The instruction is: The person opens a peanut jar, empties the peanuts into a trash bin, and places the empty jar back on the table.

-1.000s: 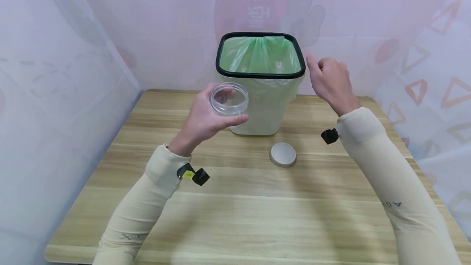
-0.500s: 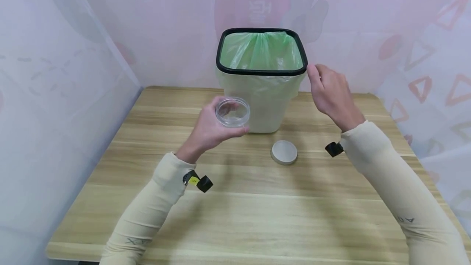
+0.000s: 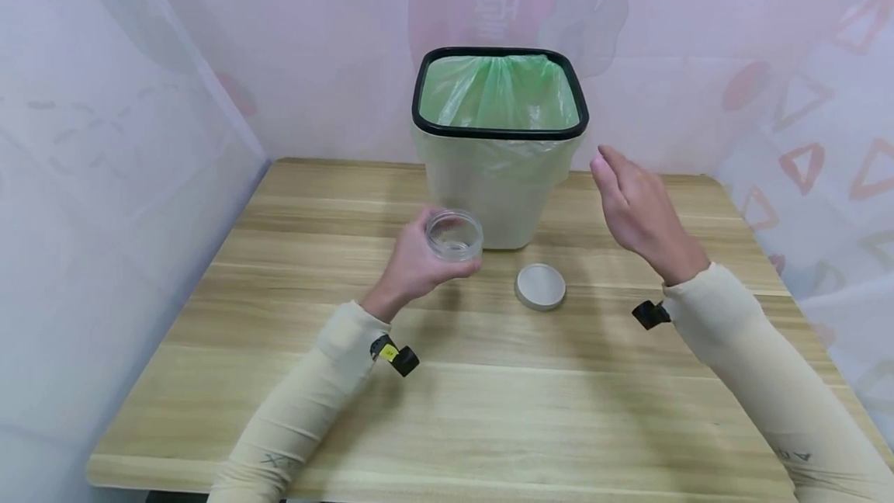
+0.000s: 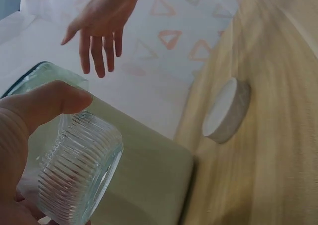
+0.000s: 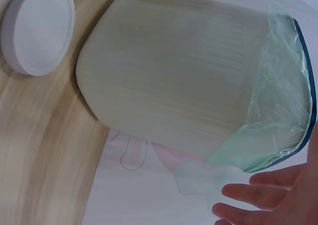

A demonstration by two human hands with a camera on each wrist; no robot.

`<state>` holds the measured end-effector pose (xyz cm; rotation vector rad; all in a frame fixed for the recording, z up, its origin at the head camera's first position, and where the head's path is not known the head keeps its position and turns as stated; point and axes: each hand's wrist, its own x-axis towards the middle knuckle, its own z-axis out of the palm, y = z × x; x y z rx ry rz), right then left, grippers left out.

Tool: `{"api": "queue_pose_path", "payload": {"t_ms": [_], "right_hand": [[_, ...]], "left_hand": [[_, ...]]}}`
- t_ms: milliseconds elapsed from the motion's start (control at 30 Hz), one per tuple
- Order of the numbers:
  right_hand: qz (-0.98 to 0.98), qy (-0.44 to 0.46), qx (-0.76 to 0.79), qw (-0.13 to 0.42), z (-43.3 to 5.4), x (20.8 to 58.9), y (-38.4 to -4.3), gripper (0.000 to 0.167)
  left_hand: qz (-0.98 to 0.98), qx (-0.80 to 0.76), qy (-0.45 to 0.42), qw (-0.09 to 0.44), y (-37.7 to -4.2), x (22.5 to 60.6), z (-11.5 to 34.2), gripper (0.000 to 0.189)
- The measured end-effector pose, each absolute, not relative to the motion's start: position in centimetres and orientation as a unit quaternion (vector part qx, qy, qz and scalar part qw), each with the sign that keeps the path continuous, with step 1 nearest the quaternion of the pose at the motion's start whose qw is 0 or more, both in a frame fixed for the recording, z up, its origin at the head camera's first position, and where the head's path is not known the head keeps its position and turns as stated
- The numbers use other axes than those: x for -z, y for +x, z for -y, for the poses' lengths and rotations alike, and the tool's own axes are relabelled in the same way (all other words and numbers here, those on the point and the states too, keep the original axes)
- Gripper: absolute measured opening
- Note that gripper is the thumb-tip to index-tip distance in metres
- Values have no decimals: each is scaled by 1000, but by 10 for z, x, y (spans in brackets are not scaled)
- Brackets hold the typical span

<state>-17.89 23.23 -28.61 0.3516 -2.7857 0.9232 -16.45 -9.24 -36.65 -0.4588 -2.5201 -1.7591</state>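
Note:
A clear ribbed jar (image 3: 455,236) with no lid on it is gripped by my left hand (image 3: 414,261), thumb on one side and fingers round the other. In the left wrist view the ribs of the jar (image 4: 82,168) show close up, above the tabletop. My right hand (image 3: 642,208) hangs in the air beside the bin, its fingers extended and holding nothing; the left wrist view shows that hand (image 4: 105,26) with fingers spread. Between the hands a round whitish lid (image 3: 541,286) lies flat on the table.
A pale trash bin (image 3: 489,185) stands at the back of the wooden table (image 3: 489,410). Its black rim (image 3: 500,133) holds a green plastic liner (image 3: 499,91). Printed cloth walls (image 3: 335,60) enclose the back and sides.
My left hand has lowered the jar and brought it slightly right, nearer the lid. My right hand has come away from the bin's rim, down and right, and its fingers have straightened.

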Motion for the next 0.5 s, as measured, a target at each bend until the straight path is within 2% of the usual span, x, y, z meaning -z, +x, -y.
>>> {"api": "queue_pose_path", "payload": {"t_ms": [400,500], "right_hand": [[956,116,-267,29,-240,312,-159,79],[962,115,-248,26,-242,322,-154,80]], "left_hand": [[816,567,-116,-5,-165,402,79,84],[815,569,-112,-8,-166,409,75,97]]}}
